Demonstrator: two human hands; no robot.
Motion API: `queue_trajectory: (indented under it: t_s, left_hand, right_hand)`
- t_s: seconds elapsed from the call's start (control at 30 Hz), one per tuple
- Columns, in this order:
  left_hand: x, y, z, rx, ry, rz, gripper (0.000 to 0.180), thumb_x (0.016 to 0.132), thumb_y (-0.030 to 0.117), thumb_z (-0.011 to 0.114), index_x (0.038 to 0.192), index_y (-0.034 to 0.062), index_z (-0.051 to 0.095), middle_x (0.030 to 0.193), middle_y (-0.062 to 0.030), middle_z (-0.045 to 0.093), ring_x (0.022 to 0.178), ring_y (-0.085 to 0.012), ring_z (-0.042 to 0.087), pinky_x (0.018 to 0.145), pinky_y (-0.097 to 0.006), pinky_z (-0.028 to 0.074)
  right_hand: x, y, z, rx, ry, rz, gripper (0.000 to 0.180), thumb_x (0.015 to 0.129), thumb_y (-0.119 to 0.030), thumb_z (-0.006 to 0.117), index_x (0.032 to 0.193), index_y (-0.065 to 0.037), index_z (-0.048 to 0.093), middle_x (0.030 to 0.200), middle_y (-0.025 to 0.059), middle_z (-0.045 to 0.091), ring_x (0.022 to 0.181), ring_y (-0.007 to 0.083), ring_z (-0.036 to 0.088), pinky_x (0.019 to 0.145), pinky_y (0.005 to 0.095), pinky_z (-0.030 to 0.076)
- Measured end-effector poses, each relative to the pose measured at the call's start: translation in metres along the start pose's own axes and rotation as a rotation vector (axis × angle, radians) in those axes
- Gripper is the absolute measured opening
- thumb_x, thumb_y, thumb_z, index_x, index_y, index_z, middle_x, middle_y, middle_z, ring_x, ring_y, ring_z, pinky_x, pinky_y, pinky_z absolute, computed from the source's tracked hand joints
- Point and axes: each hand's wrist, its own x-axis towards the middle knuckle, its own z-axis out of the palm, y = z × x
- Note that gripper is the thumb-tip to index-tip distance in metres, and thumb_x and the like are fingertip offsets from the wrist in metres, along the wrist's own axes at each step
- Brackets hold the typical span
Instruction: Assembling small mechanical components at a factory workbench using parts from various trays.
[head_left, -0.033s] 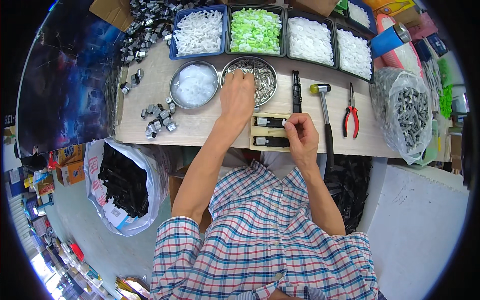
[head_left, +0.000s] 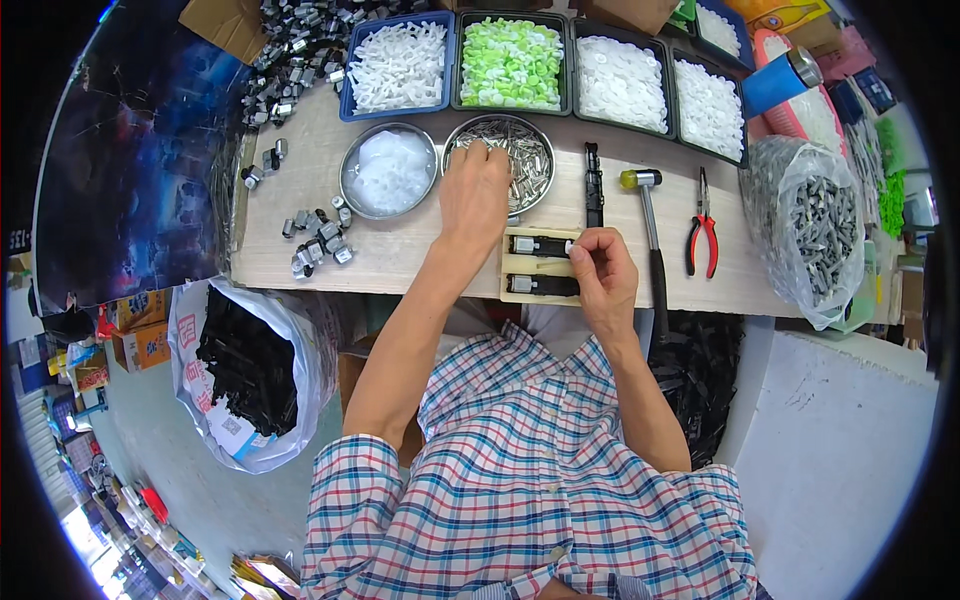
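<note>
Metal bowl (head_left: 520,150) holds silver pins, left hand (head_left: 475,195) reaching in, grip unclear; right hand (head_left: 600,270) pinches black part (head_left: 540,246).

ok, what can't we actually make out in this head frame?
- Left hand: fingertips dip into the round metal dish of small metal parts; whether they pinch one is hidden by the hand itself.
- Right hand: covers the end of the upper black part on the wooden jig; its grip is unclear.
- Hammer: its lower handle passes behind the right hand.
- Bins' contents: too small to identify.

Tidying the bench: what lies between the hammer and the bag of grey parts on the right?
In the head view, red-handled pliers lie on the table between the hammer and the bag of grey parts.
</note>
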Motion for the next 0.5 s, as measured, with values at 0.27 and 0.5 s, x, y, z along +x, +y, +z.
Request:
queue_trajectory:
  t_s: [0.27,0.5]
  left_hand:
    - [-0.011,0.009,-0.021,-0.257,0.14,0.028,0.011,0.081,0.004,0.076,0.087,0.0014,0.068,0.089,-0.0117,0.066,0.084,-0.0278,0.064,0.075,-0.038,0.052]
    - [-0.067,0.072,-0.053,-1.337,-0.148,-0.535,0.01,0.097,0.001,0.064,0.105,-0.0019,0.068,0.099,-0.0062,0.072,0.089,-0.0103,0.066,0.081,-0.024,0.054]
  right_hand:
    - [-0.002,-0.008,-0.001,0.126,0.019,0.013,0.009,0.102,-0.01,0.062,0.103,-0.003,0.056,0.102,0.0017,0.058,0.087,0.0062,0.055,0.077,0.0198,0.046]
    - [-0.008,-0.032,0.006,0.647,0.007,0.35,0.012,0.103,-0.014,0.06,0.104,-0.002,0.057,0.099,0.0071,0.068,0.088,0.014,0.067,0.08,0.0271,0.056]
